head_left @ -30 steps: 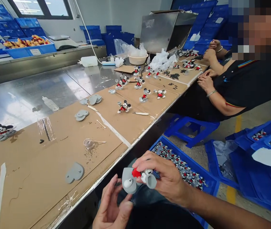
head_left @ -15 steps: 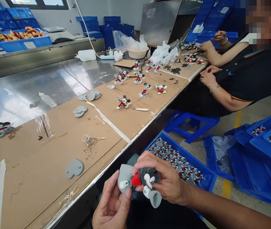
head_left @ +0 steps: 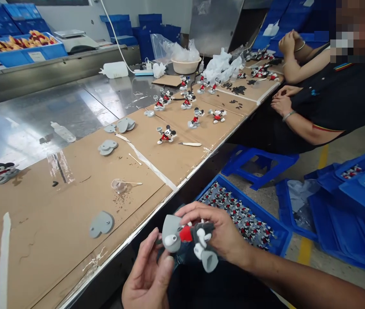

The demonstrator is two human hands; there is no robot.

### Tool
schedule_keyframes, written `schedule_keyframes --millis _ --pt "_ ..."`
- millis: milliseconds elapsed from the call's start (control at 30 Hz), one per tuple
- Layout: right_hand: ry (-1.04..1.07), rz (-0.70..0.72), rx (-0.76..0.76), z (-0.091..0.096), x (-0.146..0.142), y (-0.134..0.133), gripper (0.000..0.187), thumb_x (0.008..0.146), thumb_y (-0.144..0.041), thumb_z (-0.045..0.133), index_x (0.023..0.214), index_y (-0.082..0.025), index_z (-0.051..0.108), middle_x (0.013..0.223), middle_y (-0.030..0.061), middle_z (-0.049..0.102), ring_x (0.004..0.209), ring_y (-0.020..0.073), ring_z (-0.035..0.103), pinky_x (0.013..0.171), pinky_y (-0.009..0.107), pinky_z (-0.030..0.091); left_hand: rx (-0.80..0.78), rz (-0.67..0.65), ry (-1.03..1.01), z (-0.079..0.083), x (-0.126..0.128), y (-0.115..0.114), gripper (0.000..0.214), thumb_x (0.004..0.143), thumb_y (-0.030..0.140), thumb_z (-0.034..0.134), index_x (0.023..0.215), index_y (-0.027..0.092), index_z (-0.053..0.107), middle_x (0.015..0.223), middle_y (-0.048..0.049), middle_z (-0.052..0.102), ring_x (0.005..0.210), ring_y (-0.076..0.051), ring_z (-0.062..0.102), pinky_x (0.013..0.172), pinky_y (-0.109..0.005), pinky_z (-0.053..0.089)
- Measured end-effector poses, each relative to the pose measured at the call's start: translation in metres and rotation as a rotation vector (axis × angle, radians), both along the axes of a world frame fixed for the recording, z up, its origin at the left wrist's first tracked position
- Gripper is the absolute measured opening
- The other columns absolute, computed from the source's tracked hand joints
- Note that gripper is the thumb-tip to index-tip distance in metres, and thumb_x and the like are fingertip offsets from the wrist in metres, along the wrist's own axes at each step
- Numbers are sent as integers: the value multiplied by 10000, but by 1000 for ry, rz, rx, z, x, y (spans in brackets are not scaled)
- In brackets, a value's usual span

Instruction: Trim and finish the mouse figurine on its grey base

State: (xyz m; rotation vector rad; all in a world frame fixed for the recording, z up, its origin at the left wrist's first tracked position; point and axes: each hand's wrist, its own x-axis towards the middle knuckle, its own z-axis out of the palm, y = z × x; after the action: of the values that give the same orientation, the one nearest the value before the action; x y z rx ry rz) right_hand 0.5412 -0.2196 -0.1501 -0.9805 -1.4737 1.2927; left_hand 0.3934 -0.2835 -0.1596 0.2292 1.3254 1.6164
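A Mickey Mouse figurine lies sideways over my lap, with a grey base at its feet and a grey cone-shaped cup by its white glove. My right hand is closed round the back of the figurine. Just left of the base, my left hand is open, thumb and fingers apart; whether a fingertip touches the base's edge I cannot tell. On the cardboard nearby lies a loose grey heart-shaped base.
Further along the cardboard-covered table stand several figurines near a white-handled knife. A small clear cup with a cotton swab is closer. A blue crate of figurines sits beside me on the floor. Co-workers sit at right.
My left thumb and fingers have come away from the grey base and spread apart. My right hand still holds the figurine, slightly raised. One co-worker's hands have come together.
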Motion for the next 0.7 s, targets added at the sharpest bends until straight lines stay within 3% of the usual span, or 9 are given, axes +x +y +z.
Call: schedule_keyframes --millis 133,267,433,533,600,700 --pt "6 -24 -102 10 2 4 133 736 -258 828 838 -202 766 1006 76 728 902 181 692 782 263 541 -2 3 -17 -7 -19 2 412 477 309 942 835 181 785 719 -104 741 622 -192 702 726 -364 621" --pt "5 3 -134 15 1 5 137 740 -265 825 844 -202 761 1011 69 726 900 172 686 770 250 533 9 82 -31 -11 -26 1 341 439 256 953 720 197 770 760 -87 752 575 -179 683 710 -448 630" --pt "5 34 -165 13 -3 3 137 755 -271 812 851 -189 758 1006 73 722 903 182 681 794 276 530 -67 8 -83 -12 -28 0 382 460 296 948 770 160 773 722 -81 733 604 -177 675 653 -397 640" --pt "1 37 -174 12 -5 4 127 742 -247 812 837 -180 762 1023 81 715 922 197 675 807 298 524 -90 -29 -88 -13 -32 -1 366 515 322 928 806 161 774 803 -91 746 649 -178 681 623 -357 638" --pt "28 43 -263 13 -7 4 151 713 -260 828 811 -168 759 1010 79 712 917 202 668 782 295 525 -97 -56 -90 -12 -34 -2 348 525 301 924 803 154 774 862 -112 754 666 -183 689 652 -356 637" --pt "117 71 -525 15 -11 6 273 646 -316 867 814 -140 745 871 60 713 794 171 648 674 264 523 -95 -66 -75 -11 -34 -3 344 505 266 929 790 148 776 826 -123 753 649 -186 691 674 -328 627"
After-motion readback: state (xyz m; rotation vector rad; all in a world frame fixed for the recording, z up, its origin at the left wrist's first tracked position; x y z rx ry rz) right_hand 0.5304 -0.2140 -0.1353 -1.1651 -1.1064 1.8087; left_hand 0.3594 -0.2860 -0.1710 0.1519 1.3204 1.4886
